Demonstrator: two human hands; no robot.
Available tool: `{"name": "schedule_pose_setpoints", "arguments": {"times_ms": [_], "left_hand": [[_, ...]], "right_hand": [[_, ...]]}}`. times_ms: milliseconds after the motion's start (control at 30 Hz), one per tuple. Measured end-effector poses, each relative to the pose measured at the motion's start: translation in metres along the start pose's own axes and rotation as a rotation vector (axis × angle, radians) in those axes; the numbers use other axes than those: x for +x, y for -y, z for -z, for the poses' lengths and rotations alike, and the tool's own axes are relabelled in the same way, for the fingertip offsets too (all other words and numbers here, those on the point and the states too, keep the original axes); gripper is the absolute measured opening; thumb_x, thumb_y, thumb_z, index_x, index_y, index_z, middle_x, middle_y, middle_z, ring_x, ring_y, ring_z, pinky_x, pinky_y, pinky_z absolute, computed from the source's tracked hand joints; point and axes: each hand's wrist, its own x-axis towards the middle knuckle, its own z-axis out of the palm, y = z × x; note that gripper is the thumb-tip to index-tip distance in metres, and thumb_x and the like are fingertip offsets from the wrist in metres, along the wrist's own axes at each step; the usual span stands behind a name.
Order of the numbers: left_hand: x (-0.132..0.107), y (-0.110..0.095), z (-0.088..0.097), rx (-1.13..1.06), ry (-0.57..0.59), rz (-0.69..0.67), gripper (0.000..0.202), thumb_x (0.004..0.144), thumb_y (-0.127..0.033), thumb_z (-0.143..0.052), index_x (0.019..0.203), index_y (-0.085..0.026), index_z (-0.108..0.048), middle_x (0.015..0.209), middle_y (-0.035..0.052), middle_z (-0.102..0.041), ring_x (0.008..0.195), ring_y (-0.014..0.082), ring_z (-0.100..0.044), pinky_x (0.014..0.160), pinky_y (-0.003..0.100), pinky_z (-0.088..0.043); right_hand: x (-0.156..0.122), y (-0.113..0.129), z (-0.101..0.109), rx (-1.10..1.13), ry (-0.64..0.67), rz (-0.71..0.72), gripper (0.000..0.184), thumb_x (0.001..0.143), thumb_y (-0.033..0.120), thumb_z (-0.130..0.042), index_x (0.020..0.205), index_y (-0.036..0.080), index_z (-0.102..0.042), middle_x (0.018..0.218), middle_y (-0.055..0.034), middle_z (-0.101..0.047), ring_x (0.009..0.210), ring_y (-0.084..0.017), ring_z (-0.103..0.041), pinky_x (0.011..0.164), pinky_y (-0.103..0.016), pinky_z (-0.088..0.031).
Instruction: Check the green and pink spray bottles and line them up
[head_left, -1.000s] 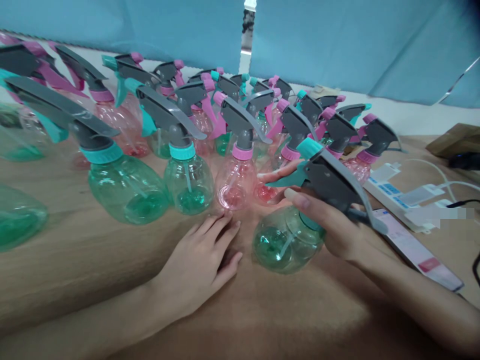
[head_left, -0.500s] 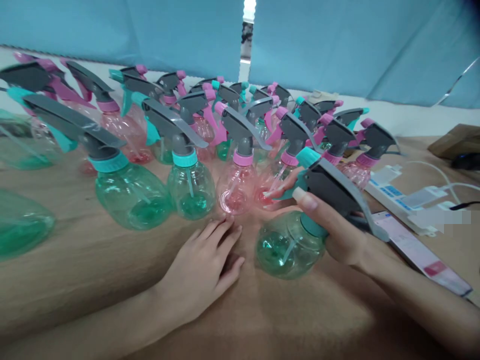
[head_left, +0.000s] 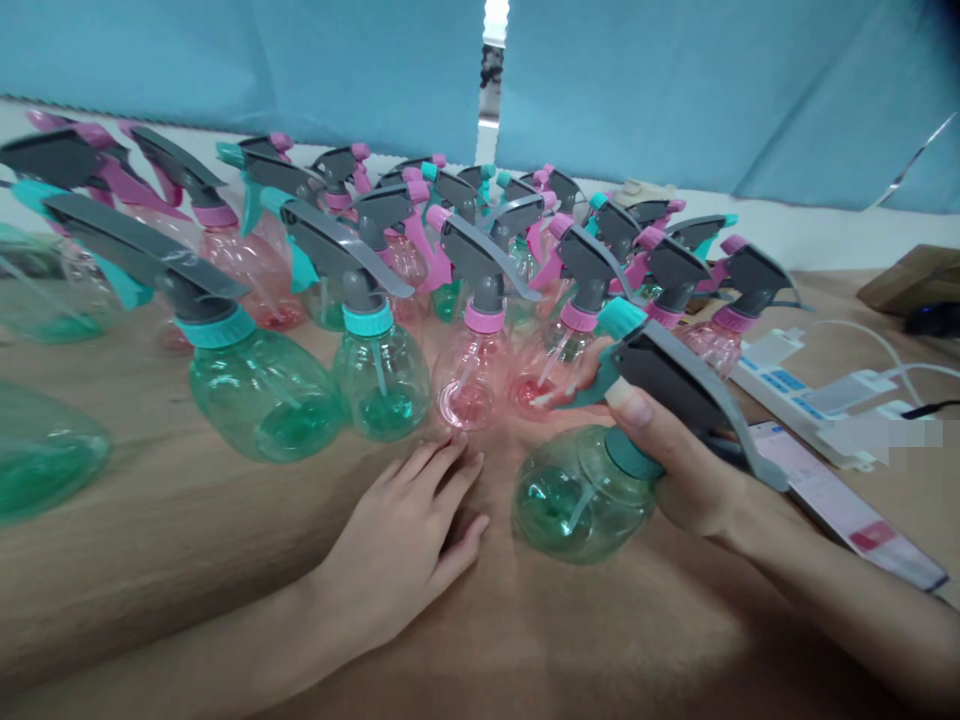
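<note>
Spray bottle (head_left: 551,495), one, left of the phone (head_left: 836,500): head already fitted, not yet put down by the right hand (head_left: 694,465), which grasps it about neck and head; whether the trigger is pulled cannot be told. Clear green body, teal collar and nozzle, grey lever, dip tube inside, tilted. Left hand (head_left: 409,520), empty, farther left of the phone; other bottles (head_left: 382,385), pink and green, heads on where visible, left of and beyond it.
</note>
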Motion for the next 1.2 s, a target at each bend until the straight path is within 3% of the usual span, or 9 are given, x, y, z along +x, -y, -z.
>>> {"name": "schedule_pose_setpoints", "arguments": {"times_ms": [133, 300, 500, 600, 833, 900, 1067, 1200], "left_hand": [[0.0, 0.0, 0.0, 0.009, 0.002, 0.0, 0.043, 0.092, -0.032, -0.048, 0.125, -0.006, -0.057, 0.129, 0.0166, -0.057, 0.12, 0.0311, -0.05, 0.097, 0.048, -0.043], [-0.001, 0.001, -0.001, 0.003, -0.006, 0.002, 0.043, 0.094, -0.033, -0.045, 0.126, -0.007, -0.056, 0.129, 0.0161, -0.057, 0.12, 0.0307, -0.051, 0.096, 0.048, -0.044], [-0.001, 0.001, 0.0, 0.001, -0.023, -0.002, 0.043, 0.093, -0.032, -0.046, 0.125, -0.006, -0.056, 0.129, 0.0169, -0.057, 0.12, 0.0316, -0.051, 0.096, 0.048, -0.044], [-0.001, 0.001, 0.0, 0.001, -0.017, -0.007, 0.042, 0.093, -0.032, -0.047, 0.125, -0.006, -0.057, 0.129, 0.017, -0.057, 0.12, 0.0315, -0.051, 0.096, 0.048, -0.044], [-0.001, 0.001, -0.002, 0.007, -0.026, 0.0, 0.044, 0.094, -0.034, -0.045, 0.125, -0.005, -0.056, 0.129, 0.0171, -0.058, 0.121, 0.031, -0.05, 0.097, 0.047, -0.044], [-0.001, 0.0, -0.002, 0.001, -0.024, 0.004, 0.044, 0.094, -0.034, -0.045, 0.125, -0.006, -0.056, 0.129, 0.0166, -0.058, 0.121, 0.0306, -0.05, 0.097, 0.046, -0.043], [-0.001, 0.0, -0.001, -0.007, -0.001, 0.019, 0.044, 0.094, -0.034, -0.043, 0.126, -0.007, -0.055, 0.13, 0.0163, -0.057, 0.122, 0.0303, -0.05, 0.098, 0.047, -0.043], [-0.001, 0.0, 0.0, -0.003, 0.016, 0.018, 0.044, 0.094, -0.035, -0.043, 0.126, -0.007, -0.055, 0.131, 0.0164, -0.057, 0.122, 0.0306, -0.049, 0.098, 0.048, -0.043]], "right_hand": [[0.001, -0.006, -0.001, 0.043, 0.015, 0.001, 0.031, 0.086, 0.052, -0.055, 0.093, 0.024, -0.067, 0.088, -0.002, -0.068, 0.087, -0.02, -0.064, 0.086, -0.037, -0.05], [-0.002, -0.009, 0.0, -0.022, -0.033, -0.04, 0.033, 0.084, 0.053, -0.058, 0.097, 0.025, -0.069, 0.089, -0.0021, -0.069, 0.082, -0.02, -0.064, 0.084, -0.038, -0.049], [-0.002, -0.004, 0.001, -0.002, 0.006, -0.011, 0.027, 0.085, 0.045, -0.06, 0.104, 0.027, -0.068, 0.103, -0.0017, -0.07, 0.1, -0.021, -0.062, 0.086, -0.035, -0.05], [-0.003, -0.002, 0.0, 0.002, 0.001, 0.01, 0.023, 0.088, 0.038, -0.057, 0.107, 0.028, -0.066, 0.104, -0.0007, -0.07, 0.098, -0.02, -0.064, 0.083, -0.033, -0.052], [-0.001, -0.003, 0.001, 0.007, -0.008, 0.005, 0.02, 0.087, 0.036, -0.06, 0.104, 0.027, -0.066, 0.098, -0.0007, -0.071, 0.098, -0.02, -0.064, 0.082, -0.032, -0.052], [0.0, -0.001, 0.001, -0.012, -0.015, -0.006, 0.021, 0.088, 0.036, -0.058, 0.105, 0.026, -0.065, 0.1, -0.0012, -0.07, 0.09, -0.019, -0.065, 0.077, -0.033, -0.052], [-0.003, 0.005, 0.0, -0.054, 0.007, -0.042, 0.016, 0.089, 0.036, -0.055, 0.095, 0.027, -0.066, 0.079, -0.0008, -0.067, 0.073, -0.019, -0.063, 0.072, -0.036, -0.051], [-0.005, 0.006, 0.0, -0.061, -0.021, -0.073, 0.013, 0.087, 0.036, -0.058, 0.092, 0.027, -0.066, 0.07, 0.0003, -0.064, 0.07, -0.021, -0.063, 0.079, -0.04, -0.051]]}}
